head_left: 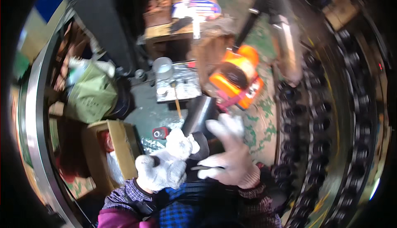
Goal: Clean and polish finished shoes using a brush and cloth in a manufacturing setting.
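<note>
My left hand (162, 171), in a pale work glove, has its fingers curled around a crumpled white rag (179, 143). The rag lies against the lower end of a dark cylinder (199, 118), which leans in front of me. To the right of the cylinder is my right hand (232, 155), also gloved, with fingers stretched and the thumb pointing left, well apart from them. A thin dark strip (209, 168) shows beside that thumb; blur hides what it is and whether it is held.
Beyond the cylinder, a foil-covered tray (188, 88) carries a translucent cup (163, 68) and a brush (177, 104). A red-and-black tool (160, 133) lies nearby. An orange machine (237, 76) stands right of it. An open cardboard box (131, 145) is left; rows of black rollers (318, 145) line the right.
</note>
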`<state>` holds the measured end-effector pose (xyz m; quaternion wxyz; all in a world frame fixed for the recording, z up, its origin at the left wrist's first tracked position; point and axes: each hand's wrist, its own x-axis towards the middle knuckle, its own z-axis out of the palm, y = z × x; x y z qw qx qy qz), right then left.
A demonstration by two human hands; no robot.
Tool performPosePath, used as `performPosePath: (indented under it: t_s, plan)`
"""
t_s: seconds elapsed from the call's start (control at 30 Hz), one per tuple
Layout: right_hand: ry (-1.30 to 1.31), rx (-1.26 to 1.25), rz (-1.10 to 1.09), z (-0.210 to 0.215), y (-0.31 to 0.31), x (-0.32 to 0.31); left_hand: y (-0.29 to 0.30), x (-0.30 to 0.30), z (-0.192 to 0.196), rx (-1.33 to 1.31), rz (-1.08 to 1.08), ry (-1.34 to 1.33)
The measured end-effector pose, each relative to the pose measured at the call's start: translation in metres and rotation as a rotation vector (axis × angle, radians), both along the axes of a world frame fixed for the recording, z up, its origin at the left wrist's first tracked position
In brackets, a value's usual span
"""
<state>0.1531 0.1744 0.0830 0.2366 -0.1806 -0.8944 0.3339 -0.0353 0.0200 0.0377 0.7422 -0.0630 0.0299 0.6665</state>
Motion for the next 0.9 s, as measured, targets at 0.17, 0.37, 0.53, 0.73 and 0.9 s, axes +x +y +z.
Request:
performPosePath:
  t_s: [0.17,0.37,0.53,0.73,0.9]
  plan:
    - [0.050,-0.850,-0.152,-0.021,-0.039,0.078,0.018,0.050,-0.002,-0.175,-0.431,0.664]
    - [0.233,-0.806,-0.853,-0.099,-0.059,0.180,0.038,0.064,-0.035,-0.023,-0.625,1.222]
    - [0.106,-0.383,-1.188,-0.100,0.044,0.275,0.051,0.086,-0.020,-0.295,-0.731,1.228]
    - [-0.395,0.319,-1.230,-0.052,0.240,0.388,0.064,0.093,-0.021,-0.362,-0.731,1.221]
    - [-0.881,0.226,-1.083,-0.106,0.297,0.421,0.065,0.099,-0.020,-0.398,-0.735,1.273]
